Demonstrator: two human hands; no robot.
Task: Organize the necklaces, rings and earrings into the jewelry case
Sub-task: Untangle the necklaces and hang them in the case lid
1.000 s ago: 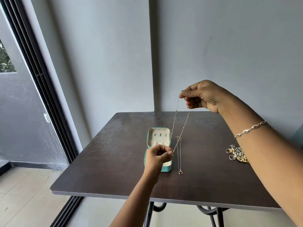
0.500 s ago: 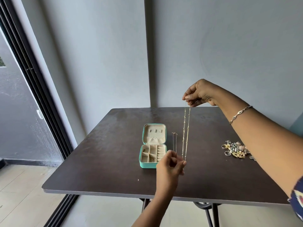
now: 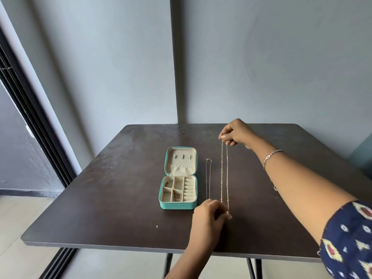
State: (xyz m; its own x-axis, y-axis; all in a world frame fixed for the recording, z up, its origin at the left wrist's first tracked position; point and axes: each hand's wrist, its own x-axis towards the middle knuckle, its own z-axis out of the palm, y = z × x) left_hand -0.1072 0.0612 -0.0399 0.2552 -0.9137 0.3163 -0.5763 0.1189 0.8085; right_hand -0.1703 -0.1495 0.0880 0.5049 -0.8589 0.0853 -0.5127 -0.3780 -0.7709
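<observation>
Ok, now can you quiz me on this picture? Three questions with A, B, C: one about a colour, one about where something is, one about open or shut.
1. What colour is the jewelry case outside?
A) red B) black C) teal
2. Where does the thin necklace lie?
A) inside the case B) on the table beside the case C) on the floor
3. The case is:
A) open B) zipped shut C) upside down

Answers: 1 C, its outer walls are teal. 2 B, the chain stretches along the dark tabletop next to the case. 3 A, the beige lining and small compartments show.
</observation>
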